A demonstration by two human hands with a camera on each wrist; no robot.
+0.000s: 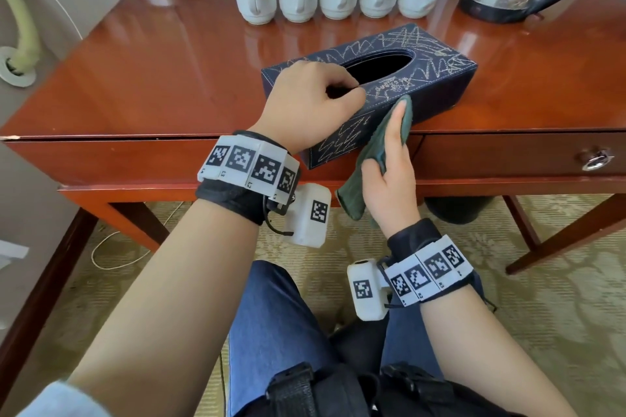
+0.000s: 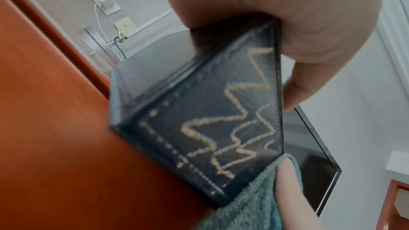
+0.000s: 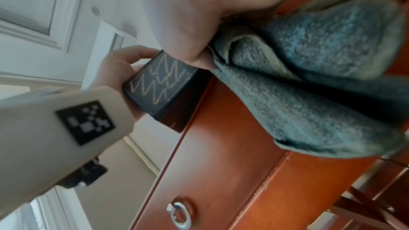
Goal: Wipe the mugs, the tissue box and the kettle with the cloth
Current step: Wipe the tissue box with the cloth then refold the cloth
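— hands first: what's each one doing?
— left hand (image 1: 305, 101) clamps the near end of the tissue box (image 1: 440, 78), fingers curled over its top by the slot. right hand (image 1: 389, 173) grips the green cloth (image 1: 352, 203), pressing it to the box's front side, centre of the head frame.
— how will the box handle?
— probably light and stiff, likely to slide on the glossy table (image 1: 152, 78), so brace an end. cloth is soft, bunches easily.
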